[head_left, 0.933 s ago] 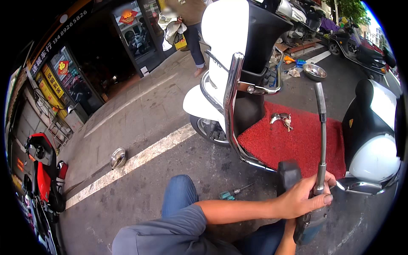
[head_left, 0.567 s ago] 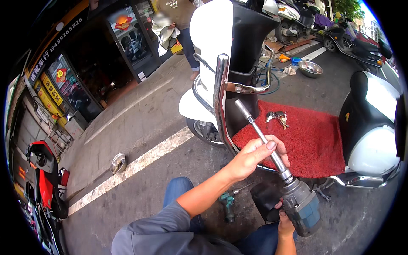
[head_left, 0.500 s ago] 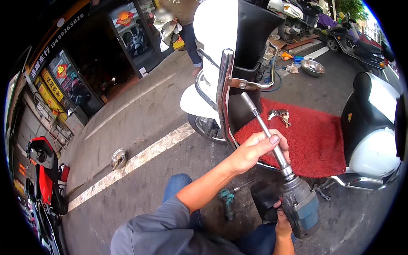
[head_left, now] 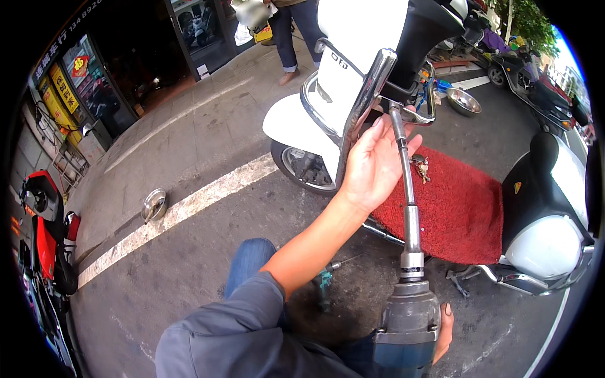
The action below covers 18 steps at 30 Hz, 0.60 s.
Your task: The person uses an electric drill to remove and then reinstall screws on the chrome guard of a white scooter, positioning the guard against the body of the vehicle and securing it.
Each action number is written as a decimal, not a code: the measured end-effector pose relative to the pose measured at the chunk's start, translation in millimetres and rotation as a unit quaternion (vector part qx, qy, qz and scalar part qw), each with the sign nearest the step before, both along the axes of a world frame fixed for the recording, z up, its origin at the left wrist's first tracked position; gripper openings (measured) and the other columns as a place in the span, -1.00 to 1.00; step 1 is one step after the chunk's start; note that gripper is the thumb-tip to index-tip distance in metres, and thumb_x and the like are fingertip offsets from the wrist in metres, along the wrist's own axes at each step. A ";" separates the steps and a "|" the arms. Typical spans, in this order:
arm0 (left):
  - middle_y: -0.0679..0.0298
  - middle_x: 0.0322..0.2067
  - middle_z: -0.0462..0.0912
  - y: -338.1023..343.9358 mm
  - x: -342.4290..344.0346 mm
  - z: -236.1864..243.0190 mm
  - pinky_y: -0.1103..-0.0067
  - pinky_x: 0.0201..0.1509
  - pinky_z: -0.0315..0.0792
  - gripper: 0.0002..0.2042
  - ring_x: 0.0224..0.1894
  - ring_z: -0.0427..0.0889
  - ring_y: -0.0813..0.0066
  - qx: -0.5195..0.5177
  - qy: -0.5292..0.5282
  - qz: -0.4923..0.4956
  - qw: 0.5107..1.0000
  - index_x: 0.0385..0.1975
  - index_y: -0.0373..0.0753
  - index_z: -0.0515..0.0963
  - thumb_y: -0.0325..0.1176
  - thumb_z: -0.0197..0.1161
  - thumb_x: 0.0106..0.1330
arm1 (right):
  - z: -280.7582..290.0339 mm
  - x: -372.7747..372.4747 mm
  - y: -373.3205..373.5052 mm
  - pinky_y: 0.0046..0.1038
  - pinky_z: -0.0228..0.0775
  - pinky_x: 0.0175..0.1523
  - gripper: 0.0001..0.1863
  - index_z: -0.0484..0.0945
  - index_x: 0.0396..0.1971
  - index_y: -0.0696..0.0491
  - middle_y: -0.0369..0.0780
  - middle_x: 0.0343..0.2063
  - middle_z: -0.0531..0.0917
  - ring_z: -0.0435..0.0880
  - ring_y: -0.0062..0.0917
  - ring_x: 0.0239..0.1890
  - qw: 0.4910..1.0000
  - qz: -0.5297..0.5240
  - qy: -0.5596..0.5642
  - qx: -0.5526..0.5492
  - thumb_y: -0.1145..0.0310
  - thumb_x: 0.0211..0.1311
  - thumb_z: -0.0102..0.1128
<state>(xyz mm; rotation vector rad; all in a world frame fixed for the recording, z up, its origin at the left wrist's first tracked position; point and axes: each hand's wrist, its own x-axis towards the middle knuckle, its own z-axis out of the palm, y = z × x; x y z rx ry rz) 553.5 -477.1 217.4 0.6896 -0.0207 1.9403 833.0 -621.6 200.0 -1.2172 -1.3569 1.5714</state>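
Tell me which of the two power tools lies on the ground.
The teal drill; the larger wrench is in the right hand.

So the impact wrench (head_left: pixel 406 324) swung from 11 to 12 o'clock, socket (head_left: pixel 397 123) up by the chrome loop (head_left: pixel 423 119), and the left hand (head_left: pixel 373 165) uncurled.

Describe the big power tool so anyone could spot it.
Find the white scooter, then its red mat. Below, the right hand holds the grey power tool; its bulk and long metal shaft set it apart from the smaller teal drill.
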 end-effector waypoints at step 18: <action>0.15 -0.03 0.63 35.2 -14.8 1.2 0.23 0.42 0.32 -0.78 0.21 0.51 0.23 0.032 -0.052 -0.129 0.990 -0.12 -0.25 0.58 -0.29 0.04 0.49 | -23.7 -32.3 -34.0 -0.34 0.42 0.20 -0.38 0.57 0.02 0.21 -0.09 -0.13 0.71 0.67 -0.26 -0.01 0.930 -0.089 -0.136 0.329 0.01 0.12 0.42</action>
